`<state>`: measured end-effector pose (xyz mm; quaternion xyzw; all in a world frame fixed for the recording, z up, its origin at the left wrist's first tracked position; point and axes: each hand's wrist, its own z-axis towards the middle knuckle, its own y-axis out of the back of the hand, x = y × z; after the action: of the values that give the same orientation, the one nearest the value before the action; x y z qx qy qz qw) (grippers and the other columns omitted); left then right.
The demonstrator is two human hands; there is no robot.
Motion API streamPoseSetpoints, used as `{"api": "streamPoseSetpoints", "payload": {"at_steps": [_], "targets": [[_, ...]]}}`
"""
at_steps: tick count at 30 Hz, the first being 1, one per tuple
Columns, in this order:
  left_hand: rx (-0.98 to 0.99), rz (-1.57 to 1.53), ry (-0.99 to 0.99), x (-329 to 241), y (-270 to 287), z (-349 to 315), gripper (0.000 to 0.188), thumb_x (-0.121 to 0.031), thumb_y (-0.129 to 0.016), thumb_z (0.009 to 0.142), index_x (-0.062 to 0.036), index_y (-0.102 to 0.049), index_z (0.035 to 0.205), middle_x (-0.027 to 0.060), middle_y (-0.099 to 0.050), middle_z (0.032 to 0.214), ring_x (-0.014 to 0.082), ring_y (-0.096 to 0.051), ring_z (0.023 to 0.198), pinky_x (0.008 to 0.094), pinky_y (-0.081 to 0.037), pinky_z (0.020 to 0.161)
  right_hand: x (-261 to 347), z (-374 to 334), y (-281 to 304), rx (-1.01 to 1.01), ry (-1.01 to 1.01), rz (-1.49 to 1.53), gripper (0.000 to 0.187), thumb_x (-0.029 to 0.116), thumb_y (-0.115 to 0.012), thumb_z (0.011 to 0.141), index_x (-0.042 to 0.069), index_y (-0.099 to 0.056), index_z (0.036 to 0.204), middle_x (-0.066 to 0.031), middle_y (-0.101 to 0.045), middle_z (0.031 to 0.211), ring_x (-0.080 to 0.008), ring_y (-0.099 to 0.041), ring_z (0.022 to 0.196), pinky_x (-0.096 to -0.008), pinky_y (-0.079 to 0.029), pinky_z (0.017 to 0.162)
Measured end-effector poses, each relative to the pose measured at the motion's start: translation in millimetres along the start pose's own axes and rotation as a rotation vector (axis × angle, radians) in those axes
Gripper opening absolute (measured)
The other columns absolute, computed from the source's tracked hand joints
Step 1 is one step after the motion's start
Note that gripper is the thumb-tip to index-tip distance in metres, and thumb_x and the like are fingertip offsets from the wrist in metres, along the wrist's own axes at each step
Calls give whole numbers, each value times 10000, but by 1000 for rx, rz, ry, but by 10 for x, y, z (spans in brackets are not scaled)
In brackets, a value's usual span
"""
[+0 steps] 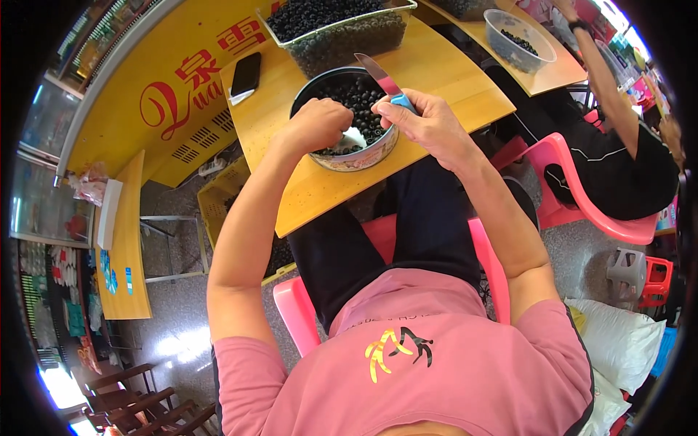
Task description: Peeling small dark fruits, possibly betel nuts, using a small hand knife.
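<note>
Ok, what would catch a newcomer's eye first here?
Probably the knife with a light-blue handle, in the right hand at the rim of a round metal tin of small dark pieces. Beyond sits a clear rectangular plastic tub heaped with more; a yellow red-lettered panel stands at upper left.

We are holding both arms out ahead, elbows bending, the left forearm point(256, 200) and the right forearm point(505, 207) slanting inward. Our left hand point(325, 125) is curling its fingers under, knuckles showing, tips hidden. Our right hand point(424, 120) is gripping, fingers folding, its thumb pointing toward the left.
</note>
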<state>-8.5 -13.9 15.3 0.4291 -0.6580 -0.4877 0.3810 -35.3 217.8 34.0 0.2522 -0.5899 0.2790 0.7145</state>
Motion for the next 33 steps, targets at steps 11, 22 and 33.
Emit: {"api": "streamPoseSetpoints", "payload": {"at_steps": [11,22,33], "targets": [[-756,-1611,-57,-650,10,-497,278,4,-672,870,5,-556,1122,37,-621,972,133,-633,930,250,-496,830,-22,17,-259,1,-86,199,226,313,-703,900,91,-659,894,62,-584,706,9,-406,551,-172,-294,482],[-1044,-1775,132,-813,-45,-555,198,-26,-701,869,6,-607,1040,50,-664,966,105,-632,888,227,-510,808,-54,101,-326,27,-112,316,175,241,-695,908,67,-679,908,50,-590,705,-16,-446,543,-177,-327,488],[-1143,-1275,212,-798,-77,-520,154,7,-712,808,1,-649,948,42,-570,866,93,-560,697,246,-467,636,11,120,-423,-62,-78,198,183,234,-734,875,74,-670,935,67,-567,691,-7,-419,549,-184,-302,479]]}}
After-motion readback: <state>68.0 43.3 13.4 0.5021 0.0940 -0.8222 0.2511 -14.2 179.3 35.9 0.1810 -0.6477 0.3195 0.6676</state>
